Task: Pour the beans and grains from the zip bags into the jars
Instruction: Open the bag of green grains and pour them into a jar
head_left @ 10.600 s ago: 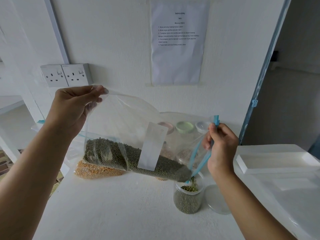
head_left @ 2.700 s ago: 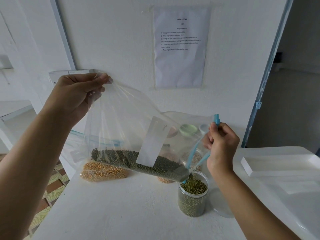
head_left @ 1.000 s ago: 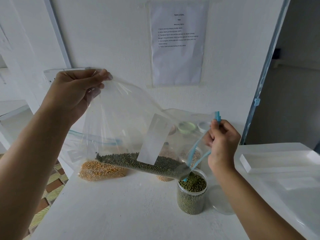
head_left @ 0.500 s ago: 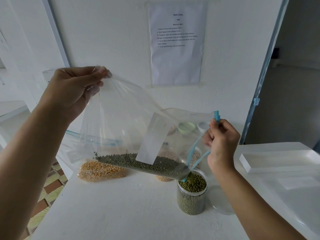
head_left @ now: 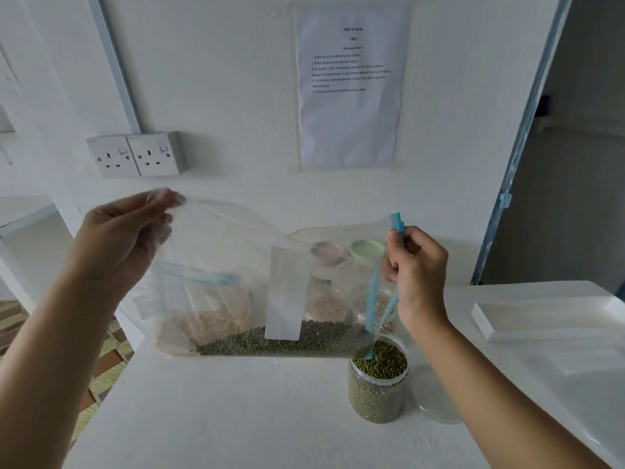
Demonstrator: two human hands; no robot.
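A clear zip bag (head_left: 236,265) with a blue zip strip hangs above the white table, green beans (head_left: 287,345) lying along its low edge. My left hand (head_left: 125,238) pinches the bag's closed upper left corner. My right hand (head_left: 414,269) pinches the blue zip end at the bag's mouth. The mouth's low corner sits over an open clear jar (head_left: 378,380) that is nearly full of green beans. Behind the bag, seen through it, stand further jars with a pink lid (head_left: 328,253) and a green lid (head_left: 367,252).
A second zip bag of yellow-orange grains (head_left: 216,316) lies on the table behind the held bag. A clear round lid (head_left: 436,401) rests right of the jar. A white tray (head_left: 548,316) sits on the raised surface at right. Wall sockets (head_left: 138,155) are at upper left.
My left hand has dropped lower with the bag's corner, so the bag lies flatter. Fewer beans are in the bag than ten seconds ago, and the jar has filled up.
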